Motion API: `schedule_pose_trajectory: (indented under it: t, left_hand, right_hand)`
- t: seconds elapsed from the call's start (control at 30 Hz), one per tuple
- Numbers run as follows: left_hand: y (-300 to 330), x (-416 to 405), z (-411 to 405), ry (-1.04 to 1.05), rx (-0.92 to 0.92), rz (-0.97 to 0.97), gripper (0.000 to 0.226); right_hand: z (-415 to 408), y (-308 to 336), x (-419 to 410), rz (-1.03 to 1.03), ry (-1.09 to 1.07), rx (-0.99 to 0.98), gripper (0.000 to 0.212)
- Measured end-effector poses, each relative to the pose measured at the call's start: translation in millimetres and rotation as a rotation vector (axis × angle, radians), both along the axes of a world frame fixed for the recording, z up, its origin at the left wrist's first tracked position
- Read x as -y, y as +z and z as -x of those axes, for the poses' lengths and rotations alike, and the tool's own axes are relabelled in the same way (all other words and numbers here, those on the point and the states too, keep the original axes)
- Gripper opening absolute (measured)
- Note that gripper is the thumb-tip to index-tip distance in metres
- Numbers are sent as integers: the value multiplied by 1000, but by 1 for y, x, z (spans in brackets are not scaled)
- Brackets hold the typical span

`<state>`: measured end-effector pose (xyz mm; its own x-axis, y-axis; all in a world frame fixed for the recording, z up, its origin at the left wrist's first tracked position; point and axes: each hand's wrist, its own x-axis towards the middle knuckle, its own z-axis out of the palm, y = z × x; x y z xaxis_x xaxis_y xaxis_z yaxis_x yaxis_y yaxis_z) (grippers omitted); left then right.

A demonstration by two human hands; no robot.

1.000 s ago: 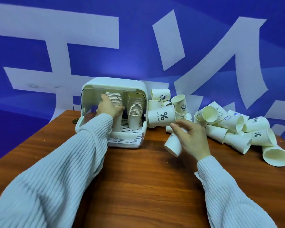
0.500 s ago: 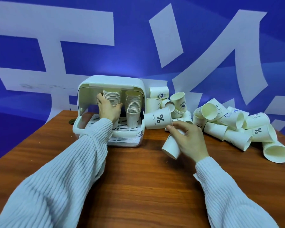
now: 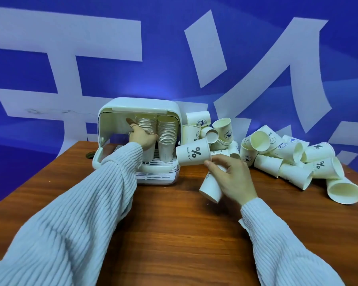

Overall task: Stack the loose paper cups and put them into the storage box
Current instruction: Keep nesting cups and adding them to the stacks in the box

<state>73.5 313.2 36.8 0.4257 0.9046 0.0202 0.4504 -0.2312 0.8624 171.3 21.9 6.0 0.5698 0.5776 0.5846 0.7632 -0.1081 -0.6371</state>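
A white storage box point(image 3: 141, 105) with its lid raised stands at the back of the table. Two tall stacks of paper cups stand inside it. My left hand point(image 3: 142, 137) reaches into the box and grips the left stack point(image 3: 148, 124); the right stack point(image 3: 166, 133) stands beside it. My right hand point(image 3: 229, 178) holds a white paper cup point(image 3: 210, 187), mouth tilted down and left, just right of the box. A cup printed "NICE DAY" point(image 3: 193, 152) lies on its side touching my fingertips. Several loose cups point(image 3: 287, 155) are heaped to the right.
The wooden table point(image 3: 174, 234) has bare surface in front of the box and between my arms. A single cup point(image 3: 343, 190) lies on its side near the right edge. A blue wall with large white shapes rises directly behind the table.
My left hand has stayed on the left stack inside the box. My right hand still holds the same cup, tilted a little further. The view has shifted slightly.
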Motion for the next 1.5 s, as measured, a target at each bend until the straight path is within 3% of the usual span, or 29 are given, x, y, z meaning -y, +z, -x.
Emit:
schedule_pose_trajectory:
  t: [0.07,0.13,0.23,0.3,0.37,0.47,0.57,0.7,0.8,0.93,1.1,1.2,1.5]
  left_hand:
    - [3,6,9,-6,10,13,123]
    - [6,20,21,44,60,-69,105]
    - [1,48,42,122,268,-522,63]
    - [-9,69,57,-50,376,-825,50]
    - [-19,86,68,-374,339,-917,59]
    - [-33,102,73,-620,188,-875,91]
    - [-47,108,77,-413,202,-874,99]
    - [-44,102,92,-52,420,-558,102]
    - [-39,93,97,65,550,-461,98]
    - [-38,82,98,160,592,-446,93]
    - [-38,79,97,159,610,-408,91]
    - [-38,78,96,107,607,-384,91]
    - [-15,71,69,-20,478,-417,93]
  right_hand:
    - [3,0,-1,14,-6,11,15]
    - [5,-1,-1,43,-7,27,13]
    - [12,1,-2,92,-29,132,19]
    - [17,2,-4,117,-46,219,26]
    - [24,6,-7,146,-48,303,28]
    - [37,14,-16,215,26,416,25]
    - [49,24,-28,213,73,465,22]
    - [51,43,-46,-12,14,399,30]
    - [51,52,-72,-51,-31,385,27]
    - [52,48,-104,83,19,381,27]
    - [48,22,-129,407,23,532,15]
    - [47,11,-129,520,61,429,15]
    - [31,-4,-98,135,15,157,21]
